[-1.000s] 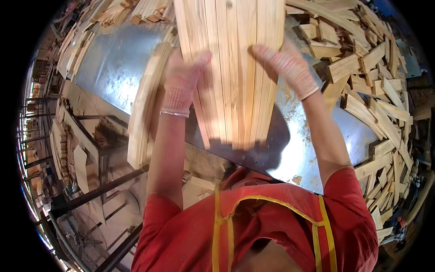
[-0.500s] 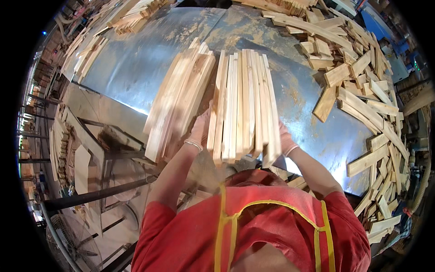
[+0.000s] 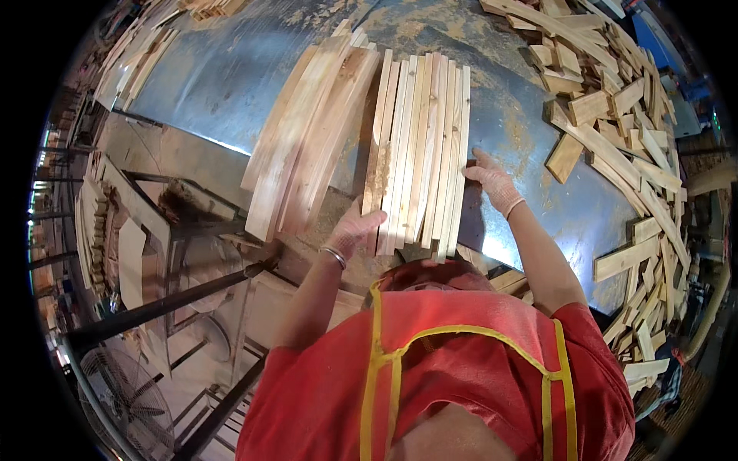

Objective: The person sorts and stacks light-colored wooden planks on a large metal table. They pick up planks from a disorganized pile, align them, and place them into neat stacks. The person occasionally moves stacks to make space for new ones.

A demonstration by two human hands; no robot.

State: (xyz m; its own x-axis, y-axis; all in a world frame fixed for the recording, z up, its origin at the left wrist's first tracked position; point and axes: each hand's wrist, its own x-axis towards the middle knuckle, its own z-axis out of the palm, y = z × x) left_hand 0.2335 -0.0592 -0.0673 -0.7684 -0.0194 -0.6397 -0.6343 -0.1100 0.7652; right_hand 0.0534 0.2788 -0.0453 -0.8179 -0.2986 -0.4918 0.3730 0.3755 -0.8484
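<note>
A row of pale wooden strips, standing side by side, lies in front of me on the metal-topped table. My left hand, gloved, grips the near left corner of this row, its thumb over the outermost strip; its other fingers are partly hidden. Beside the row's right edge, my right hand, also gloved, is open with fingers apart, its fingertips close to the last strip. To the left lies a second stack of wooden strips, with a narrow gap between the two at the near end.
Offcuts are heaped along the table's right side. The metal tabletop carries sawdust patches. More strips lie at the far left. A dark metal bar and a fan stand lower left.
My right hand has come off the row's right side and moved farther up, fingers spreading. My left hand has shifted toward the near left corner. The row's near ends look more even.
</note>
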